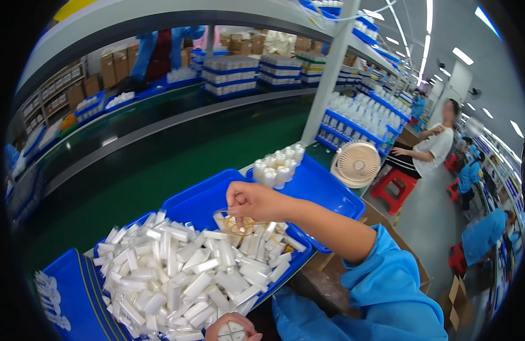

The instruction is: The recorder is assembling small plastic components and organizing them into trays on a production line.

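Belt, two hands, many white pieces.

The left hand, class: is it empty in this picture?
No, the left hand is curled around a bundle of white pieces, their ends showing at the picture's lower edge.

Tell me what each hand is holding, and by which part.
The right hand pinches thin yellowish bands, seemingly by their upper edge. The left hand clasps a bundle of white pieces around its sides.
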The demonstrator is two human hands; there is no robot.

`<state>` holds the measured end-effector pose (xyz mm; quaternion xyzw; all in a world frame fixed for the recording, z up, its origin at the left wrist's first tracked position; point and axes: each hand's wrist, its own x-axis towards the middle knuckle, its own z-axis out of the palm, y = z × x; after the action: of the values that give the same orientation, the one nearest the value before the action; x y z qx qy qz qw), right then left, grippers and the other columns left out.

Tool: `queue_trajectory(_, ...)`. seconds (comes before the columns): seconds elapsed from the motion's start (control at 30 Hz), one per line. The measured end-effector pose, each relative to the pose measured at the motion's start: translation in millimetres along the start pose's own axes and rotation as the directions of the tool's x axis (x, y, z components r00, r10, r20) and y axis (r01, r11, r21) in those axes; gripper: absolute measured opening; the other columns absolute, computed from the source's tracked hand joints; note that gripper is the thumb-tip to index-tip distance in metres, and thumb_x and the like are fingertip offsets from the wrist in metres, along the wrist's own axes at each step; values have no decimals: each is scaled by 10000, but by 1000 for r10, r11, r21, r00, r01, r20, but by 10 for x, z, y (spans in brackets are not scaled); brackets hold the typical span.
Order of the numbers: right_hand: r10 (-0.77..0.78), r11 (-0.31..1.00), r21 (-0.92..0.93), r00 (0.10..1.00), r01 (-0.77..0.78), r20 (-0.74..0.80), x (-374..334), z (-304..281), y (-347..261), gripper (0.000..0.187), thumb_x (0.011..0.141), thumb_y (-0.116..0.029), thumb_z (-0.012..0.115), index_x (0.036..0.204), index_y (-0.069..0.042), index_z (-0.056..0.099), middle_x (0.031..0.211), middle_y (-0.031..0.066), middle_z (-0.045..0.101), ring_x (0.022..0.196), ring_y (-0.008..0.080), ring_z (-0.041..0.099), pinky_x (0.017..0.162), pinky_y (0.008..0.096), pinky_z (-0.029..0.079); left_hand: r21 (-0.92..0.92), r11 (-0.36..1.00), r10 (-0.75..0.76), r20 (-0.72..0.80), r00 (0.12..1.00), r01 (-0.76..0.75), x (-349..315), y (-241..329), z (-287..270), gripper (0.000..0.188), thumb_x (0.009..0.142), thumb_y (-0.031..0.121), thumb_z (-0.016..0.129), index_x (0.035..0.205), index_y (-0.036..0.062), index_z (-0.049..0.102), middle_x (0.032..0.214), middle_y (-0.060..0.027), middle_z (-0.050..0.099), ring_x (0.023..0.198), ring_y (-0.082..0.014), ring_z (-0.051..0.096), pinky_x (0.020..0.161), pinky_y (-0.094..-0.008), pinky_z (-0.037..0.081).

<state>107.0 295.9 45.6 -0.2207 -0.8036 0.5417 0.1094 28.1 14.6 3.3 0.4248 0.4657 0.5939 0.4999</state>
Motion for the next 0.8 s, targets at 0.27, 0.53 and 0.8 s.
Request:
queue_trajectory(0.27,-162,971,-183,987,156,-17,18,-88,68,81,833,-37,536,912,-19,532,732,44,569,645,112,584,619,240,455,-15,997,73,53,996,-72,56,-1,-3,179,715,-85,595,774,28,468,712,-92,522,534,-114,504,452,-209,424)
queue_trajectory(0.53,-135,932,349,986,92,100,-349,351,-484,88,849,-37,497,915,-30,556,808,40,560,670,93,559,650,252,451,-90,982,160,-89,983,-168,-5,-74,4,212,728,-75,592,836,32,445,967,-156,492,564,-140,521,445,-211,430)
queue_trajectory(0.8,-608,790,207,780,577,147,-785,1035,-487,75,799,-50,576,868,-29,596,757,73,605,604,125,567,556,257,440,-353,923,106,-148,983,-153,-28,81,13,304,750,101,692,841,62,404,1151,-181,432,589,-158,538,429,-219,440)
